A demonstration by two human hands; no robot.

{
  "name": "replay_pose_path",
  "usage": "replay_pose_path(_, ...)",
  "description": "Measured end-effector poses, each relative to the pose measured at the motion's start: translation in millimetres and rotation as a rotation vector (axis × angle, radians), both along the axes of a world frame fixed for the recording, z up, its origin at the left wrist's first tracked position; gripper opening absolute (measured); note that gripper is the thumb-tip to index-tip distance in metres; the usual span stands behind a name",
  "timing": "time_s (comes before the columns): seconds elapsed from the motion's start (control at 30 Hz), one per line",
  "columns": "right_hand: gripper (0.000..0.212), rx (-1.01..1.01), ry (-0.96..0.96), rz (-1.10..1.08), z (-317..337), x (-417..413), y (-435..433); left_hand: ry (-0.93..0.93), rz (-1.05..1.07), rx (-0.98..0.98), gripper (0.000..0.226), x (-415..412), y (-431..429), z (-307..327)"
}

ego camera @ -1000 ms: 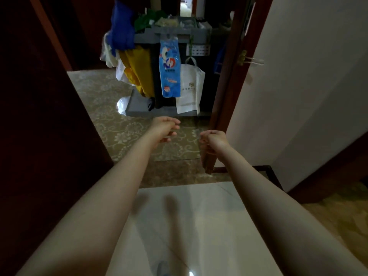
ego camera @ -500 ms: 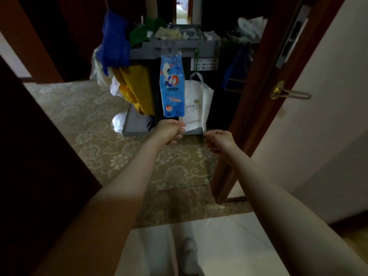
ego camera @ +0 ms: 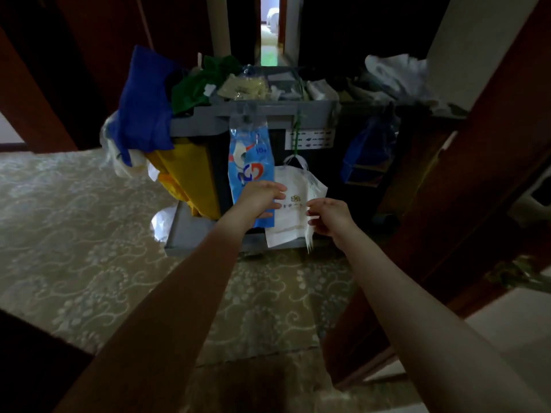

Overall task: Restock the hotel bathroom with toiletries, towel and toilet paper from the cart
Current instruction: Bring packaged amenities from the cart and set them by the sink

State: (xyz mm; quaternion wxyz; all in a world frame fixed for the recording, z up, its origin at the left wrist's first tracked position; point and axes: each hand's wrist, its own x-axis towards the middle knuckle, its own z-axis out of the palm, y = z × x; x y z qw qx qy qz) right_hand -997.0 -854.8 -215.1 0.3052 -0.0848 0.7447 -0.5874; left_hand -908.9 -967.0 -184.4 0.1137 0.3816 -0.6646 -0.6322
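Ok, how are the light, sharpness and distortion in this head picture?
Head view: dim overall, daylight only at the far doorway; head view: wide-angle lens makes the door lean; head view: the left hand, right hand and white bag look slightly soft.

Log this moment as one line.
phase: hands at cart | left grip: open, at white bag and blue pack | right grip: at bag's right edge, hold unclear
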Motion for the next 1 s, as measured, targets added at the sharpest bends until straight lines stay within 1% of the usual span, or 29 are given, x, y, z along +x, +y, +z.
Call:
replay_pose_path(0.07, 0.013, 0.016, 0.002, -0.013, -1.5, -23.8, -23.6, 0.005, -0.02, 0.012, 0.021, -25.4, -24.9, -2.1)
replay_pose_path(0.3, 0.015, -0.01, 0.014, -0.115, -3.5, -111.2, -125.8, 0.045, -0.103, -0.015, 0.013, -116.6, -135.5, -1.4)
replay_pose_path(0.4, 0.016, -0.003, 0.022, -0.13, 0.8, -143.7, -171.2, 0.045, -0.133, -0.015, 0.017, -149.8, -179.5, 6.3)
replay_pose_path(0.53, 0.025, -0.011, 0.05, -0.132, 4.9, -185.3, -219.5, 0.017, -0.145, -0.013, 0.018, -193.9, -222.7, 6.9)
replay_pose_path(0.63, 0.029, -0.024, 0.06, -0.128, 14.2, -209.8, -241.9, 0.015, -0.156, 0.025, 0.02, -220.7, -243.7, 7.2)
replay_pose_path(0.77, 0.026, -0.068, 0.124, -0.106, 31.3, -258.0, -270.4, 0.029, -0.136, 0.018, 0.02, -265.9, -281.2, 5.7)
replay_pose_path(0.83, 0.02, -0.067, 0.167, -0.089, 36.8, -290.9, -287.0, 0.058, -0.094, 0.001, 0.026, -290.8, -297.7, 10.2)
replay_pose_path(0.9, 0.017, -0.071, 0.19, -0.074, 39.7, -319.7, -302.8, 0.079, -0.05, 0.04, 0.018, -312.8, -309.2, 16.4)
replay_pose_path(0.93, 0.019, -0.073, 0.194, -0.069, 40.1, -335.0, -310.8, 0.092, -0.03, 0.074, 0.018, -325.3, -314.1, 18.2)
replay_pose_path(1.0, 0.025, -0.053, 0.204, -0.046, 42.0, -368.8, -325.4, 0.098, 0.005, -0.017, 0.029, -354.1, -329.2, 20.2)
